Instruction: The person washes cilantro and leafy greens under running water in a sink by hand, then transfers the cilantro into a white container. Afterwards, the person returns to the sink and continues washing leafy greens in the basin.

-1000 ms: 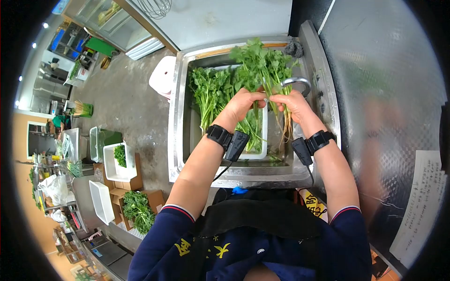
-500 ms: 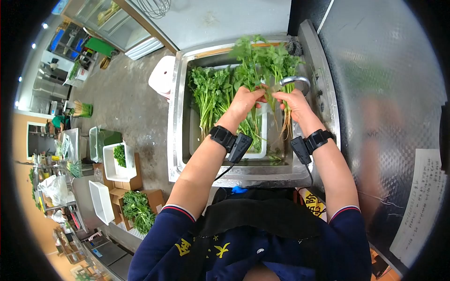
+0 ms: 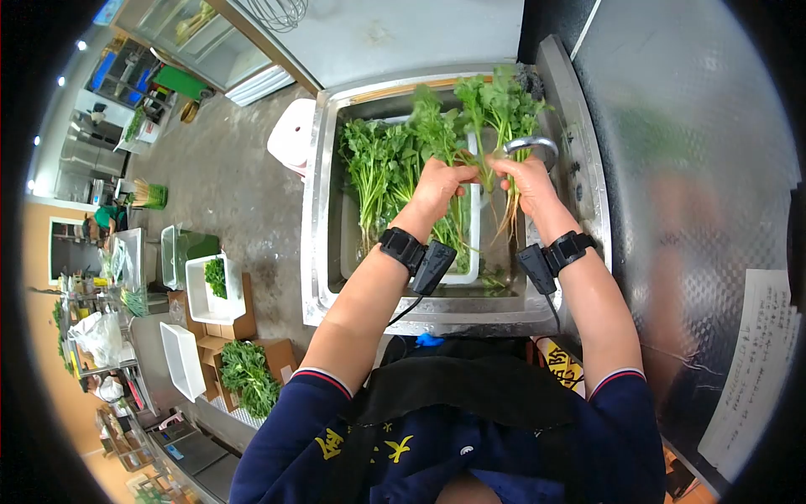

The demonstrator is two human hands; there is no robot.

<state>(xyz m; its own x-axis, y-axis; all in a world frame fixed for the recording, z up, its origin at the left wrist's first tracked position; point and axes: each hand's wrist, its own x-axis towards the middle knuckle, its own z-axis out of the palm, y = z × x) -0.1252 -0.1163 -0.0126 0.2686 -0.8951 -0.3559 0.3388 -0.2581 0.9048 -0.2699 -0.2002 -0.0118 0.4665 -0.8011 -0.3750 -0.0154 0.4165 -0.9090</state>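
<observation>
Over the metal sink point(image 3: 403, 317), my left hand point(image 3: 443, 183) is closed on a few leafy green stems, their leaves pointing away from me. My right hand point(image 3: 527, 181) grips a bunch of leafy greens point(image 3: 512, 109) with thin brownish roots hanging below the fingers. Both hands are close together, fingertips near the same stems between them. More leafy greens point(image 3: 368, 176) lie on the left side of a white tub point(image 3: 475, 252) in the sink. A curved metal faucet point(image 3: 541, 144) passes just above my right hand.
A white stool point(image 3: 292, 139) stands left of the sink. Farther left are a white bin point(image 3: 215, 307) with greens, cardboard boxes point(image 3: 275, 357) and a pile of greens point(image 3: 249, 378). A person in green point(image 3: 107, 218) is in the far background. A metal surface point(image 3: 672, 210) rises on the right.
The greens at my left hand have shifted down and left, apart from the right bunch. The right bunch has moved slightly right, still held.
</observation>
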